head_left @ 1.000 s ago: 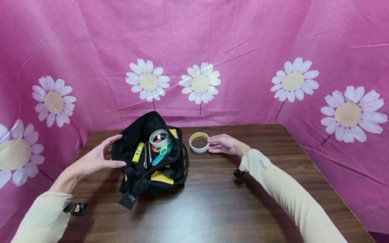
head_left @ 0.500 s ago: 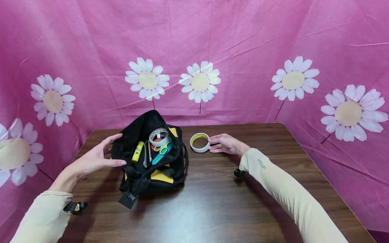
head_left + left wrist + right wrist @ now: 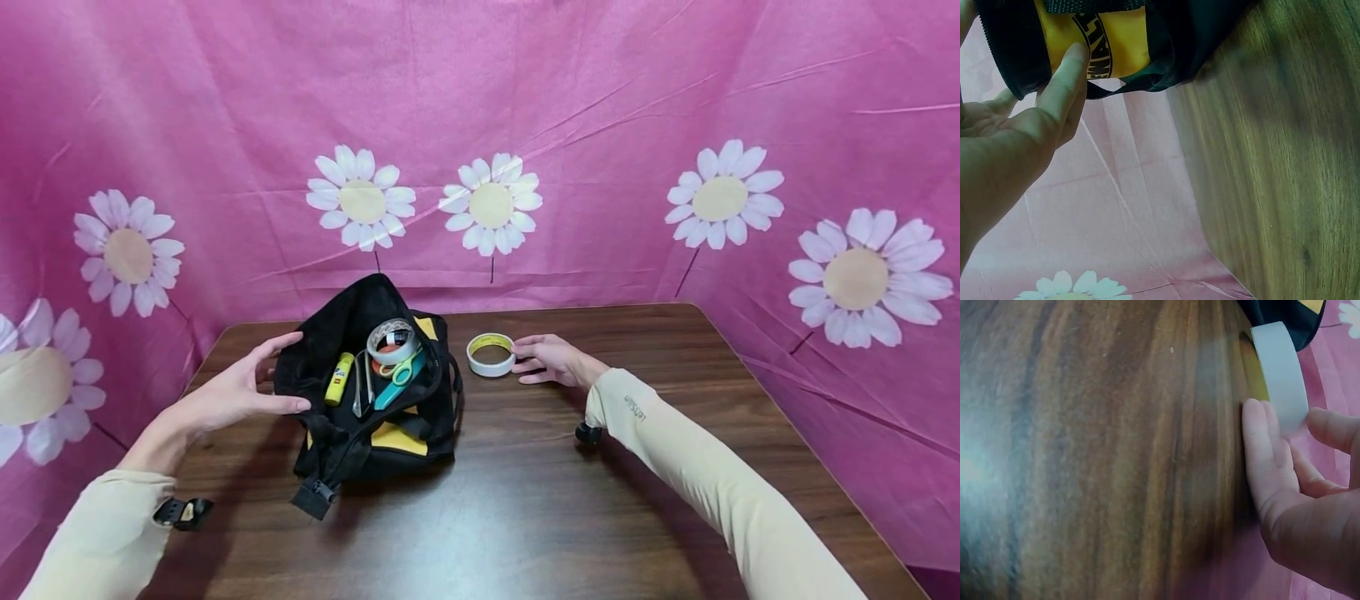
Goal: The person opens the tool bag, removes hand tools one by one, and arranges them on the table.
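Note:
A black bag (image 3: pixel 420 462) with yellow panels stands open on the left half of the table. My left hand (image 3: pixel 232 392) holds the left side of its mouth, thumb at the front and fingers at the back; one finger lies along the yellow lettered panel (image 3: pixel 1127 50). Inside are a roll of tape (image 3: pixel 372 350), a yellow tube (image 3: pixel 340 379), scissors with a teal part (image 3: pixel 397 387) and a thin grey tool (image 3: pixel 362 392). Right of the bag, my right hand (image 3: pixel 558 360) pinches a white roll of tape (image 3: pixel 1285 375) at its right edge, its inside yellow.
The wooden table (image 3: pixel 487 533) reaches back to a pink curtain (image 3: pixel 600 100) with white daisies, which also closes off both sides. A black strap with a buckle (image 3: pixel 315 496) hangs from the bag's front corner.
The white roll of tape in my right hand looks tipped slightly flatter, and the right fingers have shifted a little. My left hand and the bag have stayed in place.

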Available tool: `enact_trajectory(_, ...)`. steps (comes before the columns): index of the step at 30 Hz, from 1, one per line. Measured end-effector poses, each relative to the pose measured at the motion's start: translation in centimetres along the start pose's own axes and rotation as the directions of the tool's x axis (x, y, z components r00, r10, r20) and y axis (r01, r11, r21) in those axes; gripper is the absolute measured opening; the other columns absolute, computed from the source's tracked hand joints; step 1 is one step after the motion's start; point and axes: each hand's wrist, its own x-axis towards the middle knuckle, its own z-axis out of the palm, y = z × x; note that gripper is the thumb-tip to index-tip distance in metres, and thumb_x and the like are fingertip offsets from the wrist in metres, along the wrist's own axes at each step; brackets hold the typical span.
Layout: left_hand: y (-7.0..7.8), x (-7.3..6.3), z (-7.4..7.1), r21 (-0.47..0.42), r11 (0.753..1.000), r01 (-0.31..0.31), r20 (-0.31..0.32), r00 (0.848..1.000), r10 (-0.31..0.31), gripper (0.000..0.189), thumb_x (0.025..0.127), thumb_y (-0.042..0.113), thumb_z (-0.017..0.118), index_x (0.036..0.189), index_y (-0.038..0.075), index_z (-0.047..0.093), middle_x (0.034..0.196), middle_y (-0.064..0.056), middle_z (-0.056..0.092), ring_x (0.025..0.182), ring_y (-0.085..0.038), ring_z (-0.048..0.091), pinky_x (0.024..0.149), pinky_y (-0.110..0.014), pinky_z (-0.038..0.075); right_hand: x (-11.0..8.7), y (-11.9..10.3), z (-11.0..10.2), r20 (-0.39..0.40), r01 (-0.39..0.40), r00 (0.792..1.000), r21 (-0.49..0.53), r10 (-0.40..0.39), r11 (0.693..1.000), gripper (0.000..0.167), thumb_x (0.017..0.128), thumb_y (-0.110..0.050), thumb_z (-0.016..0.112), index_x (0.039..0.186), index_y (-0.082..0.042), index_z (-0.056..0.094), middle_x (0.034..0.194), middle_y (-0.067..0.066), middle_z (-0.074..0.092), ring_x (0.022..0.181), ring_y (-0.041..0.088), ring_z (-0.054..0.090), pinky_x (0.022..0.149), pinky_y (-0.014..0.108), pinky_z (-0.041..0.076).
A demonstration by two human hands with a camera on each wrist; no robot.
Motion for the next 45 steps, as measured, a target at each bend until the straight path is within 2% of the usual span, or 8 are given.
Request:
enact_trajectory(5, 0.0, 0.0, 0.1, -0.032, 0.999, -0.008, 0.007, 1.0, 0.008, 0.096, 0.09, 0.015, 0.079, 0.162, 0.016, 0.016, 0.158, -0.023, 0.026, 0.134, -0.049, 0.04, 0.086, -0.023, 0.052, -0.2, 0.1, -0.1, 0.01, 0.006, 1.0, -0.02, -0.006, 1.0, 0.052, 0.104, -0.016, 0.059, 0.15, 0.001, 0.041, 0.118, 0.011, 0.064, 0.091, 0.018, 0.07, 0.085, 0.041, 0.059)
enact_trajectory(12, 0.0, 0.2, 0.3, -0.03, 1.0, -0.008, 0.001, 1.0, 0.008, 0.096, 0.089, 0.014, 0.08, 0.162, 0.016, 0.017, 0.153, -0.024, 0.035, 0.131, -0.046, 0.043, 0.087, -0.024, 0.052, -0.2, 0.5, -0.3, 0.006, -0.006, 1.0, -0.004, 0.006, 1.0, 0.052, 0.104, -0.014, 0.058, 0.15, 0.0, 0.041, 0.118, 0.013, 0.065, 0.088, 0.019, 0.071, 0.083, 0.04, 0.06)
enact_trajectory(19, -0.1, 0.2, 0.4, -0.023, 1.0, -0.009, 0.008, 1.0, 0.009, 0.096, 0.089, 0.016, 0.08, 0.162, 0.015, 0.017, 0.158, -0.022, 0.025, 0.132, -0.046, 0.042, 0.088, -0.025, 0.052, -0.3, 0.9, -0.3, 0.014, -0.018, 1.0, -0.001, 0.018, 1.0, 0.051, 0.104, -0.013, 0.057, 0.15, -0.001, 0.041, 0.115, 0.012, 0.065, 0.088, 0.021, 0.07, 0.084, 0.042, 0.06)
enact_trajectory(23, -0.1, 0.5, 0.3, -0.024, 1.0, 0.006, 0.009, 1.0, -0.006, 0.095, 0.09, 0.017, 0.079, 0.162, 0.016, 0.017, 0.152, -0.025, 0.036, 0.13, -0.046, 0.045, 0.088, -0.026, 0.052, -0.6, 0.3, -0.4, 0.029, -0.017, 0.999, -0.011, 0.017, 1.0, 0.051, 0.104, -0.014, 0.057, 0.151, -0.005, 0.039, 0.115, 0.012, 0.062, 0.084, 0.021, 0.068, 0.083, 0.042, 0.06)
enact_trajectory(26, -0.1, 0.5, 0.1, -0.034, 0.999, 0.017, 0.007, 1.0, -0.016, 0.096, 0.09, 0.017, 0.079, 0.162, 0.016, 0.017, 0.146, -0.027, 0.044, 0.128, -0.047, 0.047, 0.088, -0.028, 0.052, -0.9, -0.6, -0.1, 0.033, -0.03, 0.999, -0.046, 0.032, 0.998, 0.053, 0.104, -0.018, 0.058, 0.151, -0.008, 0.037, 0.117, 0.012, 0.056, 0.078, 0.021, 0.065, 0.08, 0.043, 0.06)
enact_trajectory(31, 0.1, 0.0, -0.2, -0.033, 0.999, 0.013, -0.001, 1.0, -0.013, 0.095, 0.09, 0.015, 0.079, 0.162, 0.016, 0.017, 0.151, -0.026, 0.037, 0.128, -0.046, 0.047, 0.087, -0.026, 0.053, -1.5, -2.8, 1.3, 0.049, -0.038, 0.998, -0.08, 0.042, 0.996, 0.059, 0.102, -0.022, 0.063, 0.151, -0.01, 0.034, 0.116, 0.014, 0.054, 0.073, 0.018, 0.062, 0.076, 0.038, 0.059)
enact_trajectory(37, 0.1, 0.0, 0.1, -0.057, 0.998, 0.009, 0.009, 1.0, -0.009, 0.095, 0.09, 0.015, 0.078, 0.162, 0.016, 0.016, 0.152, -0.027, 0.035, 0.127, -0.046, 0.049, 0.087, -0.027, 0.054, -3.1, -5.9, 2.8, 0.112, 0.024, 0.994, -0.057, -0.017, 0.998, 0.054, 0.103, -0.019, 0.062, 0.15, -0.008, 0.038, 0.123, 0.017, 0.052, 0.084, 0.021, 0.063, 0.08, 0.038, 0.059)
enact_trajectory(45, 0.2, 0.2, 0.5, -0.054, 0.999, -0.004, 0.008, 1.0, 0.005, 0.096, 0.09, 0.012, 0.079, 0.162, 0.011, 0.015, 0.148, -0.032, 0.038, 0.125, -0.047, 0.05, 0.086, -0.025, 0.054, -7.6, -11.4, 6.4, 0.264, 0.178, 0.945, 0.078, -0.192, 0.981, 0.047, 0.104, -0.017, 0.059, 0.148, -0.009, 0.043, 0.136, 0.012, 0.048, 0.099, 0.029, 0.065, 0.098, 0.05, 0.053)
